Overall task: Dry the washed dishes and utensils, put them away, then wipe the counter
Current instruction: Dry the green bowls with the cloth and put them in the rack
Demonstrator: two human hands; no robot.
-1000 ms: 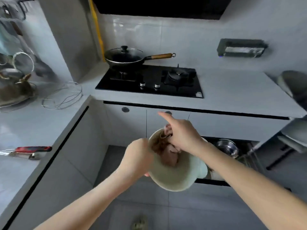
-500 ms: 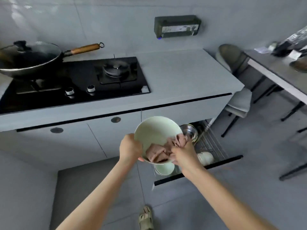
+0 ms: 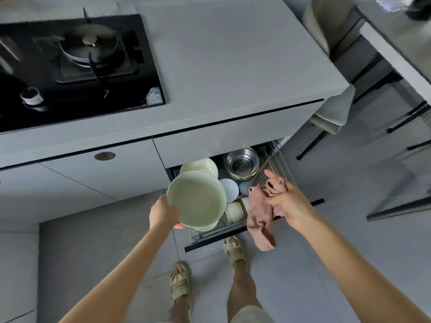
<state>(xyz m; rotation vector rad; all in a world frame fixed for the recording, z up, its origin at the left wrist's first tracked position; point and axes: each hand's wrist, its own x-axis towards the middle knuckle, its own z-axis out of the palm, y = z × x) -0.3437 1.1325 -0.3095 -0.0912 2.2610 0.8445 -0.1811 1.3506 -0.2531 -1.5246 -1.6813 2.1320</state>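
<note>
A home kitchen — gas hob (image 3: 88, 50) set in a grey counter (image 3: 233, 66), dish drawer (image 3: 275, 164) below.

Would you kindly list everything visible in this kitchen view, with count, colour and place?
green bowl: one, pale green, held above the open drawer's front left
pink cloth: one, dusty pink, hanging from the right hand
drawer: one, wire rack with dark front, pulled out under the counter
steel bowl: one, silver, drawer's back
white bowls: at least two, white, drawer's middle
cream dish: one, cream, behind the green bowl
counter: one, grey, top centre
gas hob: one, black, counter's left
chair: one, grey, right of the counter
sandals: two, beige, on the person's feet
left hand: holds the green bowl's rim
right hand: grips the pink cloth
</note>
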